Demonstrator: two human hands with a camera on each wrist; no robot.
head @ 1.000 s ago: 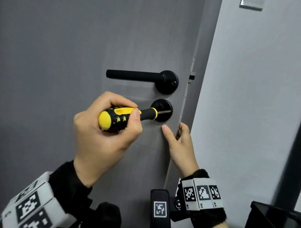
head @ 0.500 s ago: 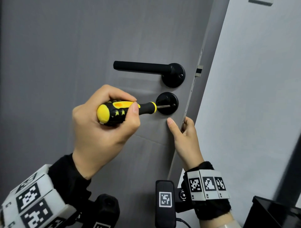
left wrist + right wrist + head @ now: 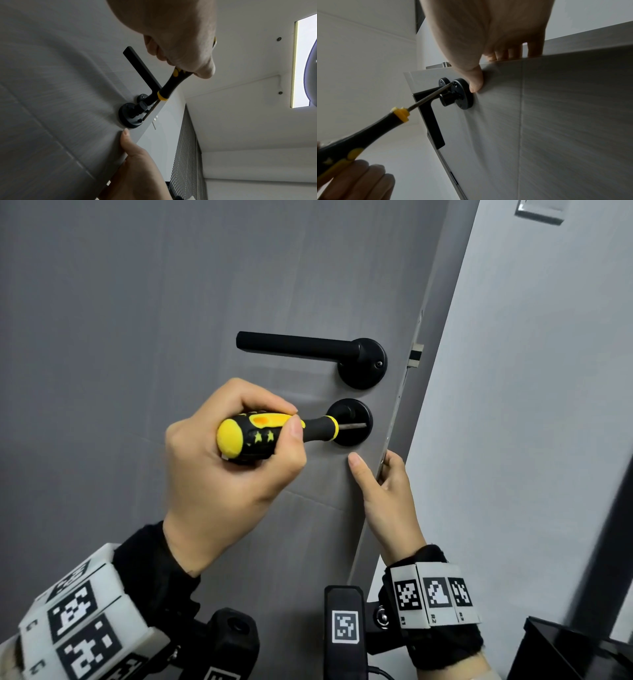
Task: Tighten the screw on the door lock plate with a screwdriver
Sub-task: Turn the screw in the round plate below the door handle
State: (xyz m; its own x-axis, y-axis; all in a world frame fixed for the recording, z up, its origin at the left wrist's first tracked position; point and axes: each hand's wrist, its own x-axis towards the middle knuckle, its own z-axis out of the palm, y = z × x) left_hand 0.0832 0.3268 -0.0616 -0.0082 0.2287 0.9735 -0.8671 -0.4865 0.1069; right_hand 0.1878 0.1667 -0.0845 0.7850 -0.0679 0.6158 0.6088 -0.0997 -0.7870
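Note:
My left hand grips the yellow-and-black screwdriver by its handle. The shaft runs right, and its tip sits on the round black lock plate of the grey door. In the left wrist view the tip of the screwdriver meets a small screw at the rim of the lock plate. My right hand holds the door's edge just below the plate. Its thumb presses the door face and its fingers curl behind the edge.
A black lever handle sticks out to the left just above the lock plate. The latch shows on the door's edge. A white wall stands to the right, with a dark box low at the right.
Only the head view has shifted a little. The screwdriver tip stays on the lock plate, and my right hand keeps its hold on the door's edge.

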